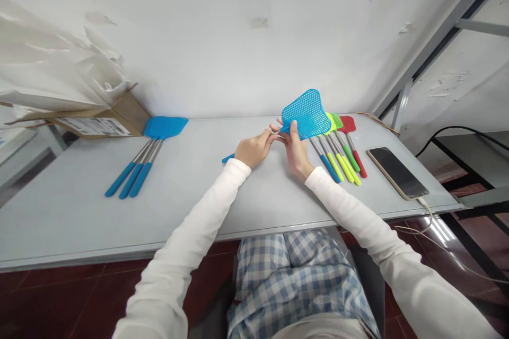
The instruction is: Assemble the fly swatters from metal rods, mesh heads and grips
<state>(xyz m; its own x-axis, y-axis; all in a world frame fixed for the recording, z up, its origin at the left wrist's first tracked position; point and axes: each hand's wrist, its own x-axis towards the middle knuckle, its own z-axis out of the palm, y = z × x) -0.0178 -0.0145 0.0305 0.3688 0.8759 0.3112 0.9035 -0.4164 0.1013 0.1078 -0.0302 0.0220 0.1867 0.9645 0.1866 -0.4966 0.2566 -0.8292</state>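
My right hand [296, 149] pinches the neck of a blue fly swatter head [306, 113], held tilted above the table. My left hand [254, 149] grips the swatter's metal shaft just left of that neck; its blue handle end [228, 158] sticks out below my left wrist. Both hands are closed on the same swatter. Just right of my right hand lies a row of several swatters [342, 152] with blue, yellow, green and red handles.
A pile of three blue swatters [140, 165] lies at the left, heads toward a cardboard box [104, 120] against the wall. A phone [396, 171] with a cable lies at the right end of the grey table [79, 212]. A metal frame stands at the right.
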